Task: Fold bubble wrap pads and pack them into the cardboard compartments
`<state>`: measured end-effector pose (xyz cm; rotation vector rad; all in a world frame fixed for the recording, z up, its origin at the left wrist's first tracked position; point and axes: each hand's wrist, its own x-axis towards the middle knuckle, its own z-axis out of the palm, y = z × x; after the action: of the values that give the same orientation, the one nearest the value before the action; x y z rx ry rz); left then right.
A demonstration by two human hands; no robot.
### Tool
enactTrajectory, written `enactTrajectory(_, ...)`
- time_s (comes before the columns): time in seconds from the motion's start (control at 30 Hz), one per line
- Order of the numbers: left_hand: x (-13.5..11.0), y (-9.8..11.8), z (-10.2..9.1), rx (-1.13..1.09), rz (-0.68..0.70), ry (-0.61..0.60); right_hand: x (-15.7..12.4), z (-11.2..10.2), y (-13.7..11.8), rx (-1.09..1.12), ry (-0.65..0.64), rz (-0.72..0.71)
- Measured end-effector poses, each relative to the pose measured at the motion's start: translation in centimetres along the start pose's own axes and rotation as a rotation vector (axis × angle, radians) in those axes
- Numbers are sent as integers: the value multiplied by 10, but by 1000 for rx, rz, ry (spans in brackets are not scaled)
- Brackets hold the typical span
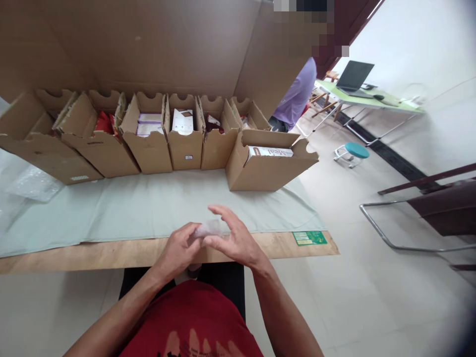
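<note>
Between my hands, over the table's front edge, is a small clear plastic packet point(211, 228), blurred, so its contents cannot be made out. My left hand point(181, 249) pinches its left end between thumb and fingers. On the other side my right hand point(235, 237) is spread, thumb and fingers apart around the packet's right end; the thumb is close to it, and touching cannot be told. Beyond the hands lies a pale green cloth point(156, 206) over the wooden table point(122, 253).
Several open cardboard bins point(150, 153) line the table's back, holding red, white and purple packets. An angled bin point(273, 173) at right holds a white box point(269, 151). Bubble wrap point(35, 181) lies left, a green card point(310, 238) right. A person in purple point(297, 96) is behind.
</note>
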<state>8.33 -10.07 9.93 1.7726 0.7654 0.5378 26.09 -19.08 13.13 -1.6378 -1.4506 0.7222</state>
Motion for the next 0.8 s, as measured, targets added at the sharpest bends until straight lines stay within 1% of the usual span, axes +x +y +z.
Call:
enactTrajectory(0.07,-2,3,3,79,79,-16,1,-3,-7,-111,-92,-10)
enactTrajectory(0.13,-3,3,4,115,94,-19,-1,-3,-10,-215,-124,28)
enactTrajectory(0.17,-2,1,4,112,73,-30,-2,-4,-11,-252,-117,54)
enactTrajectory(0.23,-1,-3,1,50,-9,-100,-5,-5,-11,-278,-75,97)
enactTrajectory(0.3,2,-6,-1,-52,-106,-196,-8,-9,-10,-239,-19,125)
enactTrajectory(0.37,5,-6,-2,-130,-162,-246,-10,-13,-9,-176,-2,146)
enactTrajectory(0.5,13,-4,1,-180,-156,-212,-11,-27,-9,-111,-72,163)
enactTrajectory(0.57,17,-6,2,-218,-130,-177,-10,-43,-13,-103,-49,157)
enactTrajectory(0.6,19,-9,2,-220,-106,-141,-8,-55,-17,-91,-3,147)
enactTrajectory(0.67,22,-19,2,-156,-43,-34,-3,-86,-29,-36,158,118)
enactTrajectory(0.73,23,-33,3,-40,21,73,7,-121,-45,27,380,80)
enactTrajectory(0.8,23,-48,5,48,94,133,26,-156,-57,40,599,28)
